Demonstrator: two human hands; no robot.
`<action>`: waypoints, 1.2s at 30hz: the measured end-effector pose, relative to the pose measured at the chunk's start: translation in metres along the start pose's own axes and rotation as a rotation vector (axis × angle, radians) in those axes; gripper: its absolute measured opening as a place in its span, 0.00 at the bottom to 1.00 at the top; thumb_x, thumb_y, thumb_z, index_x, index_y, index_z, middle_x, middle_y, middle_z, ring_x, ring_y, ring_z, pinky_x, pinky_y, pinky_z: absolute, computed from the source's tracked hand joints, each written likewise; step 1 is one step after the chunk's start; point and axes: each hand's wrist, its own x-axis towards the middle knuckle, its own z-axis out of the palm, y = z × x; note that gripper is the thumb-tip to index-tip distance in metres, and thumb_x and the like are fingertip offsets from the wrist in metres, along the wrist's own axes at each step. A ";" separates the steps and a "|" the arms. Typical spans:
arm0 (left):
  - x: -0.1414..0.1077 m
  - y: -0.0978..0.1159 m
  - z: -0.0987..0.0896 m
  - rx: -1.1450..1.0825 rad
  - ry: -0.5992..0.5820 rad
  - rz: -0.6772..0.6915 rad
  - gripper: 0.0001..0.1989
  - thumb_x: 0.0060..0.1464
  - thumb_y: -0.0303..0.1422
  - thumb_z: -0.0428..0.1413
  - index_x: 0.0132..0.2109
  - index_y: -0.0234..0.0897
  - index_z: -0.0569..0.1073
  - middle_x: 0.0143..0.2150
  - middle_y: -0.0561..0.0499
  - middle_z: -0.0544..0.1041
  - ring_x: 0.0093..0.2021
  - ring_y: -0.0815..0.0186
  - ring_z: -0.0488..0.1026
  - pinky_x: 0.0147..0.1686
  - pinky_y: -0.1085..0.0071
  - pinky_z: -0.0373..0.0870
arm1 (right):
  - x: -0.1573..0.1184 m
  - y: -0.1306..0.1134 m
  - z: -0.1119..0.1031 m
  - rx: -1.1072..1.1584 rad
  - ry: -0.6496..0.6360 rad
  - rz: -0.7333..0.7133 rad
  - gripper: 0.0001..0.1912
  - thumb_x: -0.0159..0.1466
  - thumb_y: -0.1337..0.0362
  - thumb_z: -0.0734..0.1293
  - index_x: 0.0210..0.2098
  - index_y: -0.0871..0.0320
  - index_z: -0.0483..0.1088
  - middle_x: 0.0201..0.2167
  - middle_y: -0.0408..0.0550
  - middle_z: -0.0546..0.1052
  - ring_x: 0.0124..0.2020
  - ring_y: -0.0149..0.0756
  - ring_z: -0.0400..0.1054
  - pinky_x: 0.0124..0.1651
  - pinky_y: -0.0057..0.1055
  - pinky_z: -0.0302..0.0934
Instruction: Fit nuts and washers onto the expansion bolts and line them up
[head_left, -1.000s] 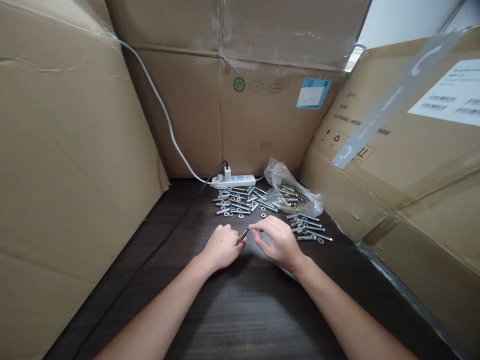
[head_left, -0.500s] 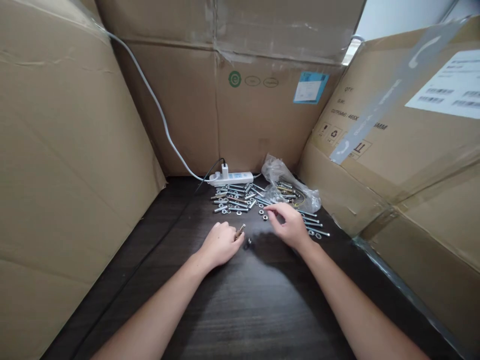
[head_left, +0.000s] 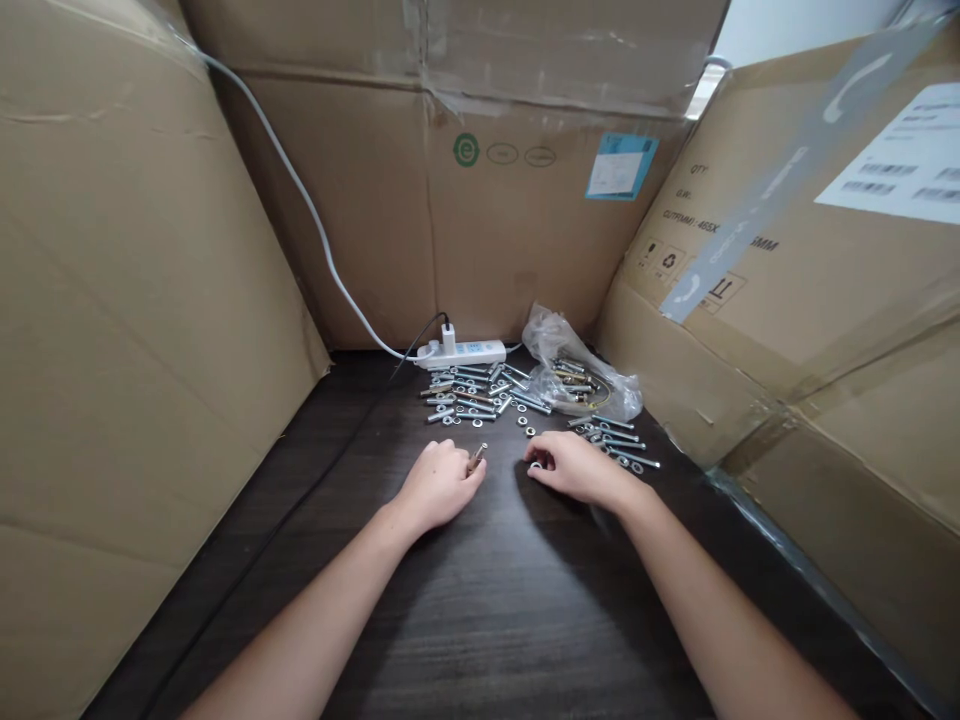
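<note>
My left hand (head_left: 441,482) is closed around a metal bolt (head_left: 477,456), whose end sticks out between thumb and fingers. To the right, my right hand (head_left: 570,465) is curled low over the table, with a small shiny metal ring (head_left: 535,465) at its thumb and fingertips. Whether that ring is a nut or a washer I cannot tell. Just beyond the right fingers lie a nut (head_left: 530,432) and a washer (head_left: 523,421). Several bolts (head_left: 619,442) and washers lie by the right wrist, partly behind it.
A spread of bolts, sleeves and washers (head_left: 465,395) lies in front of a white power strip (head_left: 472,352). Beside it rests a clear plastic bag (head_left: 555,340) with hardware. A black cable (head_left: 300,500) crosses the dark table (head_left: 465,620). Cardboard boxes (head_left: 510,240) wall three sides.
My right hand has come down and nearer, its fingers curling around the small ring. The small dark piece between the hands no longer shows there. My left hand keeps the bolt, nearly still.
</note>
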 end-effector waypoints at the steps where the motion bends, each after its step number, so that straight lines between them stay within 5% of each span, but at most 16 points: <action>1: 0.000 0.000 0.000 0.001 -0.001 0.001 0.23 0.62 0.39 0.40 0.25 0.34 0.70 0.26 0.47 0.73 0.33 0.61 0.69 0.34 0.67 0.57 | 0.001 0.000 0.001 -0.005 0.000 0.004 0.05 0.57 0.66 0.65 0.33 0.56 0.73 0.29 0.44 0.75 0.30 0.33 0.67 0.33 0.27 0.57; 10: 0.001 -0.001 0.001 -0.001 0.006 0.004 0.24 0.62 0.39 0.41 0.23 0.35 0.69 0.26 0.47 0.72 0.33 0.61 0.69 0.34 0.66 0.57 | 0.005 0.021 -0.004 -0.109 0.141 0.148 0.05 0.59 0.66 0.63 0.34 0.56 0.71 0.33 0.46 0.74 0.35 0.35 0.67 0.37 0.29 0.57; 17: 0.001 -0.001 0.000 -0.002 0.012 0.008 0.24 0.62 0.40 0.41 0.24 0.35 0.70 0.26 0.47 0.73 0.33 0.61 0.69 0.35 0.66 0.57 | 0.017 0.015 0.013 -0.210 0.299 0.147 0.09 0.60 0.61 0.65 0.39 0.56 0.71 0.38 0.48 0.75 0.42 0.40 0.66 0.43 0.33 0.59; 22: 0.001 0.000 0.000 0.015 0.016 0.015 0.23 0.62 0.39 0.41 0.24 0.35 0.71 0.26 0.47 0.73 0.33 0.61 0.69 0.34 0.66 0.57 | 0.015 0.002 0.010 -0.068 0.397 -0.016 0.06 0.59 0.64 0.66 0.36 0.57 0.71 0.33 0.47 0.75 0.38 0.38 0.66 0.42 0.33 0.61; 28: -0.001 0.004 -0.003 0.037 -0.033 0.055 0.20 0.61 0.37 0.43 0.27 0.34 0.73 0.28 0.45 0.75 0.34 0.60 0.69 0.33 0.65 0.57 | 0.000 -0.044 0.008 0.273 0.538 -0.266 0.07 0.59 0.64 0.66 0.38 0.56 0.69 0.31 0.45 0.74 0.31 0.33 0.65 0.34 0.29 0.61; 36: -0.001 0.008 -0.004 0.080 -0.044 0.081 0.19 0.61 0.37 0.45 0.29 0.33 0.74 0.31 0.43 0.76 0.35 0.59 0.69 0.34 0.65 0.57 | 0.001 -0.048 0.015 0.265 0.476 -0.238 0.07 0.61 0.62 0.65 0.38 0.56 0.70 0.29 0.46 0.73 0.30 0.33 0.64 0.37 0.31 0.61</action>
